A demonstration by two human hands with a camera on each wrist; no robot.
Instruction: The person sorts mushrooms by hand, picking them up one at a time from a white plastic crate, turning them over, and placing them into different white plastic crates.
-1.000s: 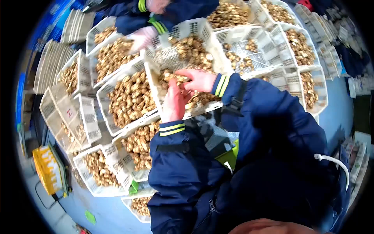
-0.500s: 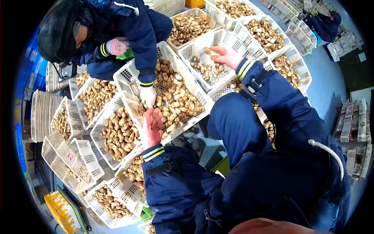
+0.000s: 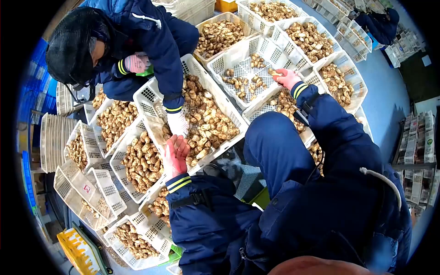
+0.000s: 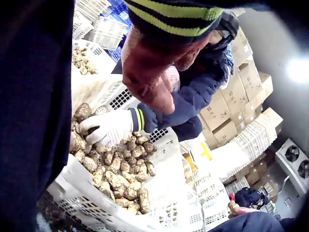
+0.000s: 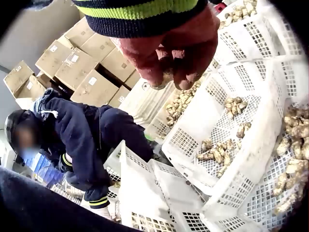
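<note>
My right hand (image 3: 287, 79) pinches a pale tan mushroom (image 3: 274, 72) at the right side of a white perforated crate (image 3: 220, 75). A few small clusters of mushrooms (image 3: 238, 84) lie on that crate's floor. In the right wrist view the fingers (image 5: 183, 82) are curled, and they hide most of the held piece. My left hand (image 3: 176, 156) has loosely bent fingers and nothing in it, over the near left corner of a large crate (image 3: 229, 140) of brown mushrooms (image 3: 206, 123). Close beside it, another person's gloved hand (image 4: 113, 128) reaches into the same mushrooms.
Another person (image 3: 137, 41) in dark clothes leans over the large crate from the far left. Crates of mushrooms (image 3: 140, 162) stand on the left, and more mushrooms (image 3: 311, 41) fill crates at the back right. A yellow-and-white box (image 3: 78, 252) sits on the floor at lower left.
My hands were together at a mushroom over the large crate. The right hand has carried one rightward to the neighbouring crate; the left stays by the large crate, emptied. The other person now leans into view.
</note>
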